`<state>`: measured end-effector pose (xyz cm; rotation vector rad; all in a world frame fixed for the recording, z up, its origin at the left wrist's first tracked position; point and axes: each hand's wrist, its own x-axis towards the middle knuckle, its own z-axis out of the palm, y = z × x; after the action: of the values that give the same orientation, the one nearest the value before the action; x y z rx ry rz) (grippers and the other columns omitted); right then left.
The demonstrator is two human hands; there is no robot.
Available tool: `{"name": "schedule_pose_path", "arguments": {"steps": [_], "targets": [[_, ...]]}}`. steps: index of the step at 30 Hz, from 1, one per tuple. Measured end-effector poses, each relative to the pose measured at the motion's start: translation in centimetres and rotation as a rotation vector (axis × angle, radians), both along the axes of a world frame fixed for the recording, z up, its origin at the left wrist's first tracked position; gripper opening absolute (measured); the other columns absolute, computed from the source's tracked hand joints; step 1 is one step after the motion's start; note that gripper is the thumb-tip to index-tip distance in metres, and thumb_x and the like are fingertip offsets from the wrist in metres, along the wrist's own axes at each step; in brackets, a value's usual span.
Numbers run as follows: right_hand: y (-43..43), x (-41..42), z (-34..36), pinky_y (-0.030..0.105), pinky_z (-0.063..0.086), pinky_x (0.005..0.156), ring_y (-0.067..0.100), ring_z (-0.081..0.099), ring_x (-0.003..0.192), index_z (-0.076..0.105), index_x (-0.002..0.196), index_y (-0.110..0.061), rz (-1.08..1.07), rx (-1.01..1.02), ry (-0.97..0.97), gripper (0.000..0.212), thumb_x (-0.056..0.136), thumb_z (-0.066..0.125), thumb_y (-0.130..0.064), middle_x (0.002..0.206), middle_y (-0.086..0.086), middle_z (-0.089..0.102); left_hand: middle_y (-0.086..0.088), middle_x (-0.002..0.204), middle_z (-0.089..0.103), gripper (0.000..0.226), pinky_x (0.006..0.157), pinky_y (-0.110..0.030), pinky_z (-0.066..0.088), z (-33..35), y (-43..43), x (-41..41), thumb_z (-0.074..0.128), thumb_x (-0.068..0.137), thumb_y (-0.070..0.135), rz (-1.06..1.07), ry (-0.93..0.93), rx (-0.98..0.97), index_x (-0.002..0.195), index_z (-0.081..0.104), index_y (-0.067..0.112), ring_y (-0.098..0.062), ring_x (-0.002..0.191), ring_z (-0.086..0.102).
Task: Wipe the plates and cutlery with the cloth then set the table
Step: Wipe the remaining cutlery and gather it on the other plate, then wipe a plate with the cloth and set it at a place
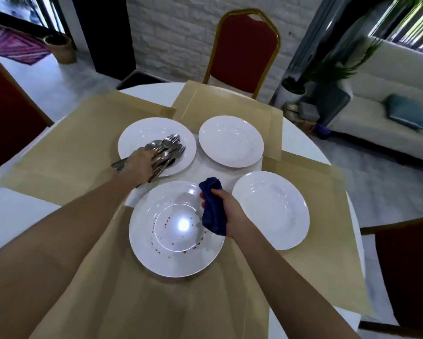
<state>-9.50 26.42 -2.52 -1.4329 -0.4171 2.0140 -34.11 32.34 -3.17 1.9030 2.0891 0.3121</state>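
The left hand point(141, 162) has its fingers wrapped round the cutlery point(169, 146) on the far-left plate point(141, 132). The steel is probably slick, so take the handles together. The right hand point(230, 211) clutches the soft cloth point(214, 215) at the speckled near plate's point(176, 261) rim.

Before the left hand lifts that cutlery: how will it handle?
Likely slippery, apt to splay: the cutlery is a loose, shiny heap of spoons and forks under the left hand. Probably stiff and heavy for its size, looking metal; may clatter on the plate.
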Motion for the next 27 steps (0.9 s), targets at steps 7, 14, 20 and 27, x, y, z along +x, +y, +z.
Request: {"name": "schedule_pose_path", "arguments": {"steps": [7, 14, 20, 27], "targets": [[-0.4, 1.2, 0.0, 0.025, 0.052, 0.055, 0.013, 0.062, 0.063, 0.058, 0.120, -0.006, 0.075, 0.121, -0.040, 0.031, 0.091, 0.063, -0.016, 0.089, 0.007, 0.068, -0.018, 0.108, 0.062, 0.035, 0.085, -0.048, 0.050, -2.2, -6.7, 1.5, 0.063, 0.082, 0.005, 0.082, -0.143, 0.312, 0.117, 0.064, 0.009, -0.039, 0.099, 0.057], [-2.3, 3.0, 0.5, 0.027, 0.051, 0.068, 0.017, 0.063, 0.074, 0.056, 0.121, -0.003, -0.007, 0.101, -0.091, 0.031, 0.093, 0.058, -0.017, 0.086, 0.009, 0.065, -0.004, 0.116, 0.062, 0.053, 0.084, -0.033, 0.045, -4.0, -16.1, 0.8, 0.069, 0.080, 0.031, 0.396, -0.626, -0.198, 0.126, 0.048, 0.013, -0.023, 0.105, 0.059], [-4.7, 2.0, 2.7, 0.031, 0.054, 0.061, 0.022, 0.063, 0.070, 0.061, 0.105, -0.004, -0.025, 0.023, -0.160, 0.026, 0.096, 0.055, -0.028, 0.080, 0.010, 0.067, -0.002, 0.104, 0.068, 0.046, 0.066, -0.031, 0.054, -1.6, -18.5, 2.7, 0.067, 0.076, 0.008, 0.391, -1.214, -0.235, 0.119, 0.052, 0.012, -0.027, 0.098, 0.066], [-8.1, 2.1, 5.9, 0.038, 0.056, 0.082, 0.024, 0.067, 0.090, 0.060, 0.121, -0.016, 0.220, 0.492, -0.609, 0.034, 0.088, 0.064, -0.015, 0.100, 0.003, 0.070, -0.018, 0.122, 0.056, 0.048, 0.077, -0.048, 0.052, 1.2, -22.2, 1.5, 0.047, 0.087, -0.004, 0.489, -1.420, -0.303, 0.129, 0.039, 0.019, -0.041, 0.107, 0.057]]}}
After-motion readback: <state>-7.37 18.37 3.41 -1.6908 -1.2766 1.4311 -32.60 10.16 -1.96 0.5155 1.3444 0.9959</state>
